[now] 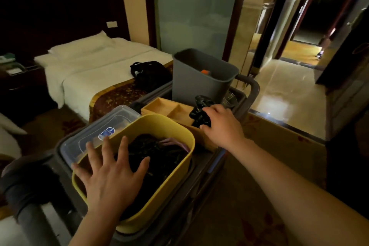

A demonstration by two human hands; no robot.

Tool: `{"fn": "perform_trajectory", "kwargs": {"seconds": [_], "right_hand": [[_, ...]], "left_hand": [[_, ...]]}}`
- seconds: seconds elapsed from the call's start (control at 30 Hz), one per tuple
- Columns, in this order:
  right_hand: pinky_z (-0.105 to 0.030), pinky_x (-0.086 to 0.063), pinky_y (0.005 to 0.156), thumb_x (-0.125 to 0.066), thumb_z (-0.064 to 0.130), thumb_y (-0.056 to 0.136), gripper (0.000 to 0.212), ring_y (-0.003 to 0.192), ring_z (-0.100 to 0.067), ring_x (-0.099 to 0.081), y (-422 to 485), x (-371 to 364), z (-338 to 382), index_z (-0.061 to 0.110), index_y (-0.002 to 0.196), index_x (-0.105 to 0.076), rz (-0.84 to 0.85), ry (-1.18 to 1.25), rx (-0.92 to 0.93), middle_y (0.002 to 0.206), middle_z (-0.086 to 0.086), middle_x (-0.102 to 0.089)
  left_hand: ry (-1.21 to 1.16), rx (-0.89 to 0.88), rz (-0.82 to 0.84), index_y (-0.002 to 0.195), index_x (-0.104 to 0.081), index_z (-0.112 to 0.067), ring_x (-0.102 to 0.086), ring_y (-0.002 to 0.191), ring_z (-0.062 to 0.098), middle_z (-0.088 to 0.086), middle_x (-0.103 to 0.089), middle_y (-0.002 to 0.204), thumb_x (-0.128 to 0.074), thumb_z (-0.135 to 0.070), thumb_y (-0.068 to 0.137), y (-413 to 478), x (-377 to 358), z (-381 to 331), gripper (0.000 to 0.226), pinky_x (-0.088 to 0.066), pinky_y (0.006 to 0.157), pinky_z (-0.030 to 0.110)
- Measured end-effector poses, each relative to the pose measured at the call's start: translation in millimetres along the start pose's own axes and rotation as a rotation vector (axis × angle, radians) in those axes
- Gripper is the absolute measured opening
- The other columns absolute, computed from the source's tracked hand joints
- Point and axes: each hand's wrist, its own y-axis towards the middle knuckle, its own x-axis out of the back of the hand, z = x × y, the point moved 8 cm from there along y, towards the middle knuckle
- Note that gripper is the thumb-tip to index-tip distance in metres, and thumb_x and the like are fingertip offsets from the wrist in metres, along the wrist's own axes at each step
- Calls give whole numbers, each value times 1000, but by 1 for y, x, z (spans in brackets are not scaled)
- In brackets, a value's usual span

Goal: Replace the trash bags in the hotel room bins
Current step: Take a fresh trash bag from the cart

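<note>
A yellow bin (pixel 180 163) stands on the grey cart (pixel 252 86) with crumpled black bag material (pixel 159 156) inside it. My left hand (pixel 108 171) hovers over the bin's near-left side, fingers spread, holding nothing. My right hand (pixel 221 124) is closed on a bunched black trash bag (pixel 200 113) above a wooden divided tray (pixel 169 109). A grey bin (pixel 199 80) stands at the cart's far end with something orange inside it.
A clear lidded plastic box (pixel 95 136) lies left of the yellow bin. A bed (pixel 95 70) with a black bag (pixel 149 73) on it stands to the left. A glass partition (pixel 195 12) is behind; a tiled hallway (pixel 285 90) opens to the right.
</note>
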Motion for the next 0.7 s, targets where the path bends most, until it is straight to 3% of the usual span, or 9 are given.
{"fn": "perform_trajectory", "kwargs": {"seconds": [0.13,0.27,0.47,0.7], "right_hand": [[-49,-38,109,-61,50,92,70,140,-41,-28,38,-25,-22,38,152,-26,131,-28,-20,160,-8,-18],[-47,-45,100,-64,48,91,62,128,-39,-42,57,-39,-28,34,146,-39,184,-37,33,146,-10,-38],[-38,-53,77,-63,33,94,22,105,-28,-58,63,-22,-24,21,112,-69,-48,57,188,112,-3,-60],[-37,-52,64,-62,26,95,13,90,-23,-60,57,17,-20,15,94,-68,-304,217,264,98,-2,-62]], "left_hand": [[2,108,0,155,4,-39,19,150,37,6,14,166,-8,-86,78,4,-1,8,91,4,115,69],[41,168,-22,156,3,-38,13,151,35,7,10,166,-9,-83,80,4,-1,10,89,2,117,66],[67,207,-55,156,-2,-37,2,152,33,7,-3,167,-13,-81,84,6,0,12,85,-2,119,63],[85,205,-73,156,-3,-38,-1,153,33,6,-7,166,-15,-79,86,7,-1,14,82,-3,120,62]]}}
